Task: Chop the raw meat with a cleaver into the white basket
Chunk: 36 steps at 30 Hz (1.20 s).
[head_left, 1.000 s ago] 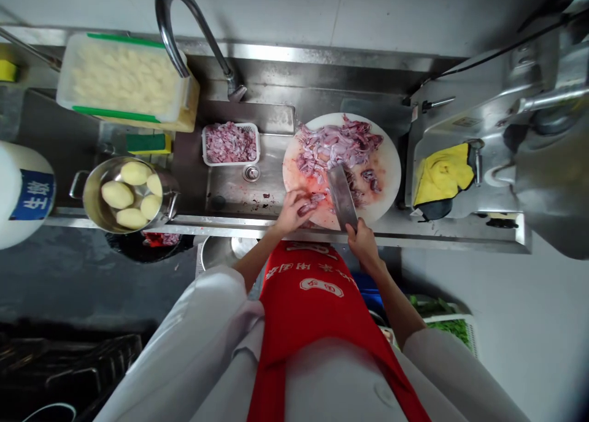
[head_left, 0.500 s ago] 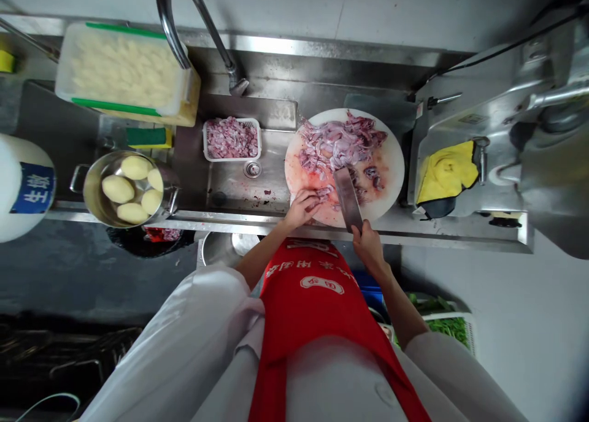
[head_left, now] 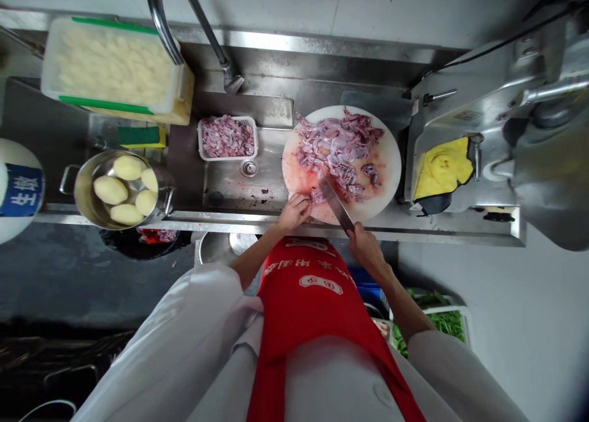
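Note:
A round white cutting board point(head_left: 289, 158) stained red lies across the sink's right part. Heaped at its back is pinkish-purple raw meat point(head_left: 334, 140), with smaller dark pieces near the right. My right hand point(head_left: 364, 245) grips the handle of a cleaver point(head_left: 337, 204), whose blade slants up and left over the board. Beside the blade's left face is a small piece of raw meat point(head_left: 317, 195). My left hand point(head_left: 296, 211) rests at the board's front-left edge, fingers curled and closed on that piece. Its fingertips are partly hidden.
In the sink sits a white basket point(head_left: 200, 141) of chopped meat. Farther left are a steel pot point(head_left: 83, 192) with several peeled potatoes, a sponge point(head_left: 138, 135) and a clear, green-clipped tub point(head_left: 50, 72). A faucet point(head_left: 207, 29) arches behind. A yellow cloth point(head_left: 442, 167) lies at right.
The cleaver's blade has swung left, now close to my left hand. My left hand has drawn back slightly with its fingers more curled. The whole view has shifted a little.

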{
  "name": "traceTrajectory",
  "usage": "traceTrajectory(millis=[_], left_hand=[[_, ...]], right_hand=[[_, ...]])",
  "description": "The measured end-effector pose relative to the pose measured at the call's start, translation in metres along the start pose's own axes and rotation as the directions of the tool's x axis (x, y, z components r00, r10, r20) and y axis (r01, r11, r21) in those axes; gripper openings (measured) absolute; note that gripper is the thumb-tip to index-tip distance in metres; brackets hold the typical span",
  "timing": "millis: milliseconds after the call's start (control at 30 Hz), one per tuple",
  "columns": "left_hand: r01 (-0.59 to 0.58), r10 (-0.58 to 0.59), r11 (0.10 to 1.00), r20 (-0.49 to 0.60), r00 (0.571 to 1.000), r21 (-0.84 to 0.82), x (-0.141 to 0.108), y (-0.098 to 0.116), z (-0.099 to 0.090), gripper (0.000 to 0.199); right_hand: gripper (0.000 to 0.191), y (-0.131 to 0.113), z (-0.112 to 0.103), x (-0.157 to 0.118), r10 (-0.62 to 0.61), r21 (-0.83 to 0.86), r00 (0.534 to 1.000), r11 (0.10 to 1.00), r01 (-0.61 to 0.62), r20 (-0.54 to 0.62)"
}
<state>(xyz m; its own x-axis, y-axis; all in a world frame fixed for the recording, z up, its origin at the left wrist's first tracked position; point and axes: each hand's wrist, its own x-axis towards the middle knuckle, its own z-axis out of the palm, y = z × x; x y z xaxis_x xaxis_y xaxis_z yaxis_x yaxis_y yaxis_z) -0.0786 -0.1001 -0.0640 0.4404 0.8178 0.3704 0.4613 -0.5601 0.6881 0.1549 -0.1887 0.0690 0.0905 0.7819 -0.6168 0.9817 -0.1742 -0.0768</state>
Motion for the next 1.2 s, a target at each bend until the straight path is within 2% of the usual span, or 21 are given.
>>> traceTrajectory(millis=[67, 133, 200, 267, 367, 467, 600, 667, 733, 900, 967, 1033, 1067, 1100, 1133, 1200], left_hand=[[0.061, -0.058, 0.998, -0.099, 0.993, 0.028, -0.007, 0.002, -0.008, 0.015], [0.152, -0.135, 0.987, -0.234, 0.963, 0.057, -0.012, 0.006, -0.015, 0.015], [0.218, -0.182, 0.973, -0.322, 0.929, 0.078, -0.011, 0.011, -0.016, 0.016], [0.197, -0.161, 0.976, -0.291, 0.943, 0.097, -0.005, 0.013, -0.009, 0.017], [0.059, -0.053, 0.996, -0.095, 0.994, 0.064, 0.011, 0.012, 0.010, 0.020], [0.003, -0.003, 1.000, 0.029, 1.000, -0.004, 0.019, 0.008, 0.023, 0.020], [-0.018, 0.023, 0.998, 0.079, 0.997, -0.053, 0.017, 0.001, 0.025, 0.024], [-0.021, 0.025, 0.998, 0.068, 0.997, -0.066, 0.015, 0.000, 0.024, 0.024], [-0.003, 0.006, 0.998, 0.035, 0.999, -0.064, 0.015, 0.001, 0.025, 0.024], [0.028, -0.033, 0.998, -0.102, 0.994, -0.048, 0.009, 0.010, 0.019, 0.021], [0.151, -0.154, 0.988, -0.236, 0.959, -0.028, -0.001, 0.015, 0.010, 0.022], [0.304, -0.283, 0.953, -0.384, 0.879, -0.006, -0.013, 0.018, 0.002, 0.026], [0.352, -0.318, 0.936, -0.420, 0.850, 0.005, -0.017, 0.018, 0.000, 0.027], [0.364, -0.323, 0.931, -0.416, 0.850, 0.019, -0.020, 0.018, 0.000, 0.029], [0.340, -0.304, 0.940, -0.373, 0.877, 0.034, -0.021, 0.018, 0.001, 0.030], [0.256, -0.241, 0.966, -0.217, 0.946, 0.043, -0.018, 0.014, 0.009, 0.029]], right_hand=[[0.030, -0.004, -0.009, -0.003, -0.014, 0.012, 0.998, 1.000, 0.015, -0.061], [0.035, -0.012, -0.016, -0.003, -0.010, 0.034, 0.989, 0.999, 0.016, -0.150], [0.037, -0.022, -0.016, 0.000, 0.009, 0.070, 0.985, 0.998, 0.003, -0.172], [0.033, -0.029, -0.011, 0.005, 0.012, 0.098, 0.996, 0.995, -0.003, -0.084], [0.028, -0.029, -0.003, 0.013, -0.015, 0.093, 0.999, 0.996, 0.010, 0.049], [0.029, -0.028, -0.002, 0.019, -0.023, 0.076, 0.997, 0.997, 0.017, 0.078], [0.030, -0.042, -0.008, 0.038, -0.033, 0.064, 0.999, 0.997, 0.030, 0.041], [0.029, -0.048, -0.008, 0.045, -0.057, 0.056, 0.998, 0.997, 0.057, 0.000], [0.028, -0.044, -0.005, 0.044, -0.064, 0.058, 0.998, 0.996, 0.063, 0.011], [0.024, -0.009, -0.007, 0.010, -0.014, 0.048, 0.994, 0.999, 0.009, 0.104], [0.023, -0.006, -0.016, -0.001, -0.033, 0.023, 0.997, 0.999, 0.032, 0.064], [0.028, -0.017, -0.025, -0.002, -0.036, 0.011, 0.999, 0.999, 0.036, -0.024], [0.030, -0.027, -0.028, 0.001, -0.032, 0.013, 0.997, 0.999, 0.033, -0.065], [0.032, -0.039, -0.029, 0.007, -0.026, 0.020, 0.996, 0.999, 0.028, -0.088], [0.033, -0.051, -0.029, 0.014, -0.037, 0.032, 0.995, 0.999, 0.040, -0.096], [0.027, -0.071, -0.023, 0.032, -0.053, 0.036, 0.998, 0.998, 0.054, -0.029]])
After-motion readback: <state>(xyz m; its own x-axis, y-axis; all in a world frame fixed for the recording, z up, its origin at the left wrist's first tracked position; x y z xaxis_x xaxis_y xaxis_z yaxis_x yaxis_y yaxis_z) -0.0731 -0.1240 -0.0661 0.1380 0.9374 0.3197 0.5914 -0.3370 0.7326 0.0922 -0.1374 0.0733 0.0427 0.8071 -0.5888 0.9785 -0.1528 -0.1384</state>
